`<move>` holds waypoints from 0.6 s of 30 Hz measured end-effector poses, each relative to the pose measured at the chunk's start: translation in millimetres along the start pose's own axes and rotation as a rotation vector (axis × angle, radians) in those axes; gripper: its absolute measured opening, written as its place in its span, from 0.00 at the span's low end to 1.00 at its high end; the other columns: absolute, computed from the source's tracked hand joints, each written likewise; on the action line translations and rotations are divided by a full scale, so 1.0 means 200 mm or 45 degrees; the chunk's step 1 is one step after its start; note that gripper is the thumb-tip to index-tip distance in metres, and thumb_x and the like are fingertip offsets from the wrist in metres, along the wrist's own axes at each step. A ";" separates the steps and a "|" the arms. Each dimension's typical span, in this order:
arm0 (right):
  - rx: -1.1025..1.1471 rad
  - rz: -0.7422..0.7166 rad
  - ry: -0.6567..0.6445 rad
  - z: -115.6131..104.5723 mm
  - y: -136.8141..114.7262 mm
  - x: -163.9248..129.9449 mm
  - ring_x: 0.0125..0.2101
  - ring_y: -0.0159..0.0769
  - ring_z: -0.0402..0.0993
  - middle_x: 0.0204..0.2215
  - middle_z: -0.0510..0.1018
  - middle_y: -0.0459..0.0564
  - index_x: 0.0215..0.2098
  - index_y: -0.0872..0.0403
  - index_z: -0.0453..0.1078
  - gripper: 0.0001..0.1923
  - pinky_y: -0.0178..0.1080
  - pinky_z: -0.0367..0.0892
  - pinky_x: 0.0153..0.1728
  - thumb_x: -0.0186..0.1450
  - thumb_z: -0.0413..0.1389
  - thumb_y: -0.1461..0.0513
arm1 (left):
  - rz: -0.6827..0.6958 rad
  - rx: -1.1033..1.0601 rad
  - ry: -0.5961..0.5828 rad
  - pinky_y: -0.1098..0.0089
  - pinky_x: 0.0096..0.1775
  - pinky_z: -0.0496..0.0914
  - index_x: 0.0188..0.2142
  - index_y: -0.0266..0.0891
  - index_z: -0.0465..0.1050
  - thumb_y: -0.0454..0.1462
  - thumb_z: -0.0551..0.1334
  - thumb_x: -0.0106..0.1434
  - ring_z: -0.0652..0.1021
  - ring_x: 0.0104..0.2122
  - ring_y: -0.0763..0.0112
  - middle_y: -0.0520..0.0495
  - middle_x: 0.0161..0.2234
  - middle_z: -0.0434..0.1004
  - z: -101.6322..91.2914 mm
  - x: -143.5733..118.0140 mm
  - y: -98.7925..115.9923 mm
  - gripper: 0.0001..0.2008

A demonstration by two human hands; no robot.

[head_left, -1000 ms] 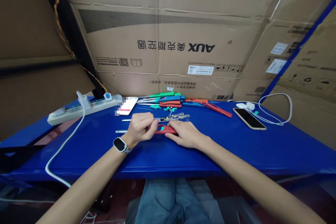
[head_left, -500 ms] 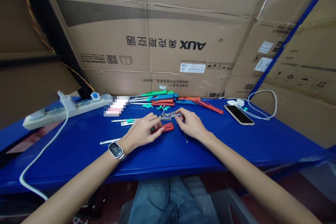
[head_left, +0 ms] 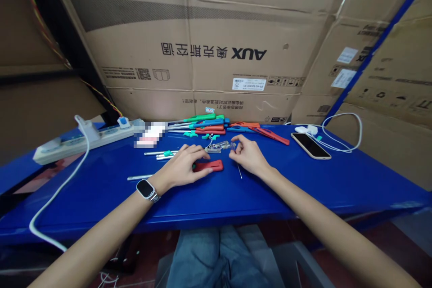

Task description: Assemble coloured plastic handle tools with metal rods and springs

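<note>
My left hand [head_left: 182,164], with a watch on its wrist, lies over one end of a red plastic handle [head_left: 216,165]. Its thumb and fingers are apart, the thumb along the handle's near edge. A small green bit shows between hand and handle. My right hand [head_left: 249,156] is closed in a pinch on a small clear plastic piece [head_left: 232,146]. More clear plastic pieces [head_left: 213,149] lie between the hands. Below my right fingers a thin metal rod [head_left: 240,172] rests on the blue table [head_left: 216,198]. Silvery rods [head_left: 158,155] lie beyond my left wrist.
Several blue, green and red-handled tools [head_left: 209,123] are piled at the back, with orange and red handles [head_left: 270,135] to their right. A phone [head_left: 311,146] and white cable lie at right. A power strip [head_left: 84,141] stands left. Cardboard [head_left: 216,22] walls the back.
My left fingers have opened and spread, uncovering more of the red handle. My right hand has moved slightly right, away from the clear pieces between the hands. The view has shifted a little.
</note>
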State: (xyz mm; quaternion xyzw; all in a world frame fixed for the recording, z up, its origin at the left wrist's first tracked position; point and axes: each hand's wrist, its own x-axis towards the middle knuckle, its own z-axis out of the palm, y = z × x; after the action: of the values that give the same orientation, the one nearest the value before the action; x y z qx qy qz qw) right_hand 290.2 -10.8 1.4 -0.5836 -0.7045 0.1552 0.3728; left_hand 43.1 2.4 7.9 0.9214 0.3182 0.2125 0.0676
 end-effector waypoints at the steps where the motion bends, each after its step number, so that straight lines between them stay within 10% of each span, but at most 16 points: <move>1: 0.153 -0.009 0.048 0.01 -0.01 0.02 0.21 0.30 0.68 0.18 0.70 0.38 0.46 0.54 0.70 0.18 0.33 0.61 0.27 0.57 0.58 0.62 | -0.011 -0.020 0.064 0.57 0.50 0.62 0.42 0.42 0.73 0.48 0.59 0.67 0.75 0.43 0.60 0.48 0.42 0.77 -0.01 0.00 0.00 0.14; 8: 0.967 -0.005 -0.006 0.21 -0.24 0.21 0.19 0.32 0.72 0.20 0.76 0.42 0.45 0.57 0.70 0.22 0.34 0.68 0.22 0.54 0.62 0.56 | -0.159 -0.285 0.488 0.68 0.35 0.66 0.30 0.38 0.72 0.45 0.55 0.70 0.74 0.31 0.67 0.48 0.30 0.76 -0.07 0.01 -0.12 0.16; 18: 1.023 -0.149 -0.047 0.36 -0.25 0.22 0.21 0.30 0.75 0.26 0.76 0.44 0.34 0.53 0.65 0.13 0.33 0.75 0.23 0.58 0.61 0.55 | -0.270 -0.195 0.437 0.69 0.31 0.63 0.29 0.37 0.72 0.44 0.54 0.69 0.74 0.29 0.68 0.48 0.28 0.77 -0.07 -0.01 -0.25 0.17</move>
State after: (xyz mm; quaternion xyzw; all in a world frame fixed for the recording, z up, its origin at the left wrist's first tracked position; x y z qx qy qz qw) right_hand 202.8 32.6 0.1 -0.3472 -0.6264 0.4072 0.5667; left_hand 7.3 40.6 7.8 0.8253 0.4031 0.3814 0.1042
